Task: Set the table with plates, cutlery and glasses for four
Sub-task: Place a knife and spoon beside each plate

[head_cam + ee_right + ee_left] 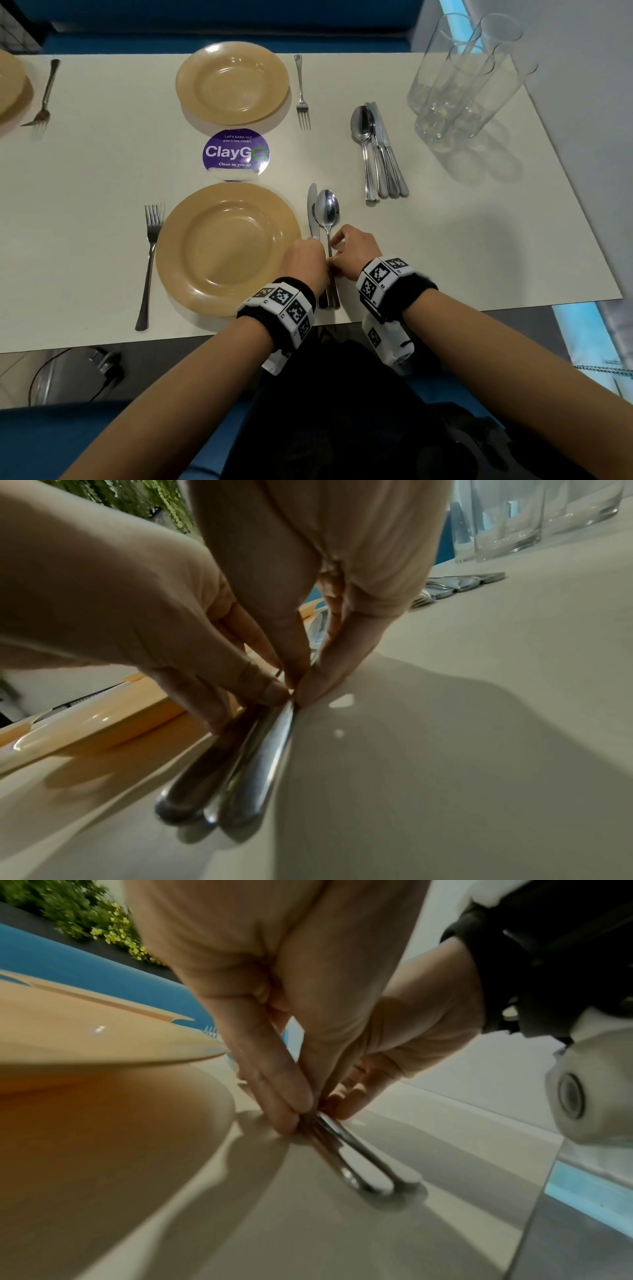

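A tan plate (226, 246) lies at the near edge of the table with a fork (149, 263) on its left. To its right a knife (312, 212) and a spoon (327, 209) lie side by side, handles toward me. My left hand (305, 260) pinches the knife handle (192, 777) between thumb and fingers (274, 1096). My right hand (352, 253) pinches the spoon handle (257, 764) just beside it; its fingertips (325, 674) meet the left hand's. Both handles (356, 1164) rest on the table.
A second plate (233, 82) with a fork (301, 92) sits across the table, a third plate (10, 85) and fork (42, 96) at far left. Loose spoons and knives (380, 150) lie right of centre, several tall glasses (469, 75) behind them. A purple sticker (236, 152) lies between the plates.
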The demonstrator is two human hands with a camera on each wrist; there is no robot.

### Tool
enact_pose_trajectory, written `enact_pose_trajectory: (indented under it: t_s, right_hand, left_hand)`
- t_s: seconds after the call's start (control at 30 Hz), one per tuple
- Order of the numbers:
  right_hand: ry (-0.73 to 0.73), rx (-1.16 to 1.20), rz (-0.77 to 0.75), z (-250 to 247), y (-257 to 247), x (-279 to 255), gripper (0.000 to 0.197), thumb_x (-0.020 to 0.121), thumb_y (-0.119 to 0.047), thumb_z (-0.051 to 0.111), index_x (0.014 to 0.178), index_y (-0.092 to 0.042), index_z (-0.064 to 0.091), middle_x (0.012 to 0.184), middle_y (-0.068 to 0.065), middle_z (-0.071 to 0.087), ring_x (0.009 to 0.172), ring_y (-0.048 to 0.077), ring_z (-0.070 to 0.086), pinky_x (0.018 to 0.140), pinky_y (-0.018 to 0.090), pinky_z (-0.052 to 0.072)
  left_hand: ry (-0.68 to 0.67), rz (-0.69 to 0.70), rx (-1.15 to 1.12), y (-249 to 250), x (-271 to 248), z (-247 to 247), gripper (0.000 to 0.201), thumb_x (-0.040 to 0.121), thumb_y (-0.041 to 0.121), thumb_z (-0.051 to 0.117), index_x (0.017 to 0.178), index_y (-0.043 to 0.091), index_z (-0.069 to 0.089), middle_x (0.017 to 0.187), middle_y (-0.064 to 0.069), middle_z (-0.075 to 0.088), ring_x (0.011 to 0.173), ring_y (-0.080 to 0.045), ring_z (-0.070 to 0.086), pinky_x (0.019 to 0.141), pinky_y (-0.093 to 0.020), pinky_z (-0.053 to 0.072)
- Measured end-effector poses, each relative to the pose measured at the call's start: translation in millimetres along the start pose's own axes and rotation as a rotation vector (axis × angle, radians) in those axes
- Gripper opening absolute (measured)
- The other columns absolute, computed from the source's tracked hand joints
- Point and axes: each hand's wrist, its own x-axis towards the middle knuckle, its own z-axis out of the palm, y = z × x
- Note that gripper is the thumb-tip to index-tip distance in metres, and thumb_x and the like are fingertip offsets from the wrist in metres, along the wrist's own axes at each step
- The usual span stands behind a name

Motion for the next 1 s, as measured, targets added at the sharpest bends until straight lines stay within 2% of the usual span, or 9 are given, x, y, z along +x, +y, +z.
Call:
enact_pose_trajectory:
  t_s: [0.17,0.27,0.4,0.5,0.7,0.9,1.0]
  right_hand:
    - [-0.002,0.019,0.009,0,0,0,0.033,0.072,-0.006,0.070,0.101,-0.013,0.056,0.101,0.012,0.067,0.092,0.029,0.065,0.083,0.042,0.056]
    - [0.004,0.018,0.009,-1,0,1,0.034,0.073,-0.009,0.070,0.104,-0.012,0.057,0.101,0.011,0.067,0.093,0.028,0.065,0.085,0.041,0.055]
    - [0.025,0.019,0.006,0,-1,2,0.032,0.073,-0.009,0.070,0.102,-0.012,0.057,0.100,0.011,0.067,0.092,0.028,0.065,0.085,0.041,0.055]
    - [0.031,0.016,0.006,0,-1,2,0.031,0.073,-0.007,0.068,0.102,-0.012,0.057,0.099,0.011,0.067,0.091,0.029,0.065,0.085,0.041,0.055]
    - [0.021,0.031,0.008,4,-1,4,0.030,0.073,-0.006,0.070,0.096,-0.016,0.054,0.098,0.012,0.066,0.090,0.029,0.066,0.083,0.041,0.056]
    - [0.013,0.034,0.013,4,0,4,0.031,0.074,-0.006,0.071,0.100,-0.014,0.055,0.098,0.012,0.066,0.091,0.030,0.065,0.083,0.042,0.056]
    - [0.011,0.031,0.009,4,2,4,0.033,0.074,-0.006,0.072,0.102,-0.012,0.056,0.099,0.013,0.066,0.091,0.030,0.065,0.084,0.042,0.056]
  left_hand:
    - [-0.021,-0.026,-0.011,1,-2,-6,0.007,0.088,0.014,0.056,0.090,0.007,0.058,0.094,-0.012,0.063,0.075,-0.022,0.050,0.063,-0.027,0.039]
    - [-0.026,-0.027,0.007,1,-4,-9,0.011,0.089,0.018,0.057,0.082,0.010,0.053,0.091,-0.012,0.061,0.073,-0.021,0.048,0.063,-0.028,0.039]
    - [-0.034,-0.021,0.018,4,-5,-13,0.012,0.089,0.017,0.056,0.089,0.005,0.058,0.096,-0.014,0.062,0.080,-0.023,0.054,0.065,-0.027,0.040]
    - [-0.050,-0.025,0.019,7,-8,-16,0.009,0.090,0.012,0.054,0.086,0.004,0.057,0.096,-0.016,0.063,0.088,-0.028,0.059,0.066,-0.028,0.041]
    - [-0.048,-0.039,0.023,6,-10,-16,0.013,0.089,0.012,0.054,0.078,0.010,0.048,0.095,-0.015,0.063,0.075,-0.022,0.048,0.065,-0.027,0.040]
    - [-0.056,-0.026,0.035,7,-9,-19,0.012,0.090,0.014,0.057,0.092,0.003,0.058,0.098,-0.014,0.063,0.091,-0.027,0.059,0.067,-0.027,0.040]
    - [-0.053,-0.032,0.022,6,-8,-18,0.010,0.089,0.014,0.058,0.083,0.008,0.054,0.096,-0.014,0.063,0.079,-0.023,0.053,0.065,-0.026,0.040]
